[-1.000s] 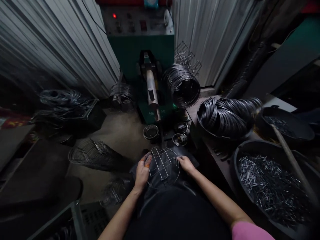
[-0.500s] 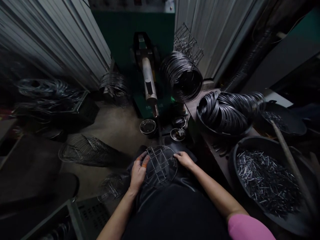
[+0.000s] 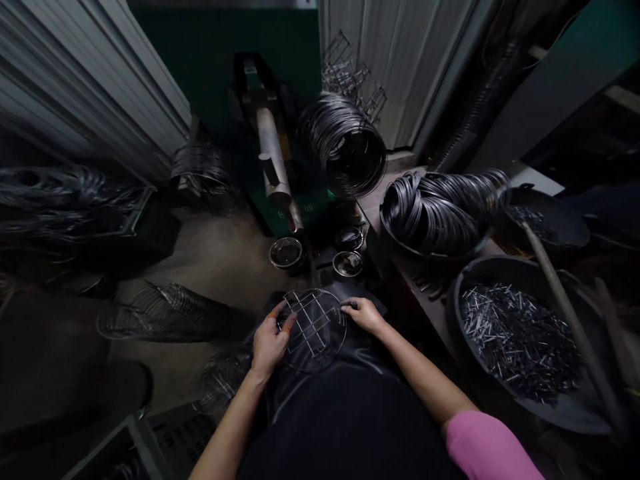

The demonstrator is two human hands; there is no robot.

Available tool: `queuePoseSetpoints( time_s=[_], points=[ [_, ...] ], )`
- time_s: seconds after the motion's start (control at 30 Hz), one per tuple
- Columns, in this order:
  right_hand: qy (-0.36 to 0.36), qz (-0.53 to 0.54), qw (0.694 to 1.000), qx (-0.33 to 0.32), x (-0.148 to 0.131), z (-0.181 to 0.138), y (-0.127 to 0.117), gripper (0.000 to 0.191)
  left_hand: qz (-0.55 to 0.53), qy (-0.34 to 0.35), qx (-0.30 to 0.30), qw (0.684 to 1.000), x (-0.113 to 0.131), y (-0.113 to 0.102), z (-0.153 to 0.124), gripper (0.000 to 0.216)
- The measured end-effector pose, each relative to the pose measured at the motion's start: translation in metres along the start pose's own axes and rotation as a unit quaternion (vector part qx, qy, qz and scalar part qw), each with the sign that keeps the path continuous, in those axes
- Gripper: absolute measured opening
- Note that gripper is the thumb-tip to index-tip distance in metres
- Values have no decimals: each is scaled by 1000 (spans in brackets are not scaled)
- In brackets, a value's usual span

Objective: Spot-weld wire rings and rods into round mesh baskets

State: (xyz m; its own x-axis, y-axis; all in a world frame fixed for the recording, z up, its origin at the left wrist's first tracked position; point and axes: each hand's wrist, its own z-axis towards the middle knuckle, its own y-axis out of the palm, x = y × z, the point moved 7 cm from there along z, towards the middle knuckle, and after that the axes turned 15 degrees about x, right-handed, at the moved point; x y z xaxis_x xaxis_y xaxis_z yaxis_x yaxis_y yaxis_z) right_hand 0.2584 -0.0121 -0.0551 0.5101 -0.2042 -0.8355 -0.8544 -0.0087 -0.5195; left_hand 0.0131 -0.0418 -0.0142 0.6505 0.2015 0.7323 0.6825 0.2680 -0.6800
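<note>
A round wire grid (image 3: 314, 327) lies on my lap, over a dark shiny apron (image 3: 330, 393). My left hand (image 3: 267, 343) grips the grid's left rim, fingers curled over the wire. At the grid's upper right edge my right hand (image 3: 364, 313) pinches the rim. The grid is a ring with crossed straight wires inside it.
A green machine (image 3: 270, 147) with a metal arm stands ahead. Small tins (image 3: 286, 252) sit at its foot. On the right are a basin of wire rings (image 3: 435, 213), a basin of short metal pins (image 3: 515, 333) and a coil (image 3: 345, 143). Finished grids (image 3: 160, 310) are stacked on the floor at left.
The camera has tilted down and swung a little. Both hands have kept hold of the grid, which has turned slightly on my lap.
</note>
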Motion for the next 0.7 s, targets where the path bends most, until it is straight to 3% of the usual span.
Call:
queuePoseSetpoints(
  time_s=[0.1,0.2,0.3,0.53,0.7],
  points=[
    [-6,89,996,-17,-3,-2,-8,24,-2,5,0,1000,2,1,-2,50],
    [-57,152,986,-41,-12,-5,-12,34,-6,6,9,1000,2,2,-3,50],
    [-103,184,975,-62,-20,-7,-7,32,-20,7,18,1000,3,4,-3,50],
    [-127,178,972,-89,-17,-8,7,21,8,7,28,1000,9,4,-6,50],
    [-193,155,965,-88,-22,-12,5,19,17,14,28,999,10,4,-6,52]
  ],
)
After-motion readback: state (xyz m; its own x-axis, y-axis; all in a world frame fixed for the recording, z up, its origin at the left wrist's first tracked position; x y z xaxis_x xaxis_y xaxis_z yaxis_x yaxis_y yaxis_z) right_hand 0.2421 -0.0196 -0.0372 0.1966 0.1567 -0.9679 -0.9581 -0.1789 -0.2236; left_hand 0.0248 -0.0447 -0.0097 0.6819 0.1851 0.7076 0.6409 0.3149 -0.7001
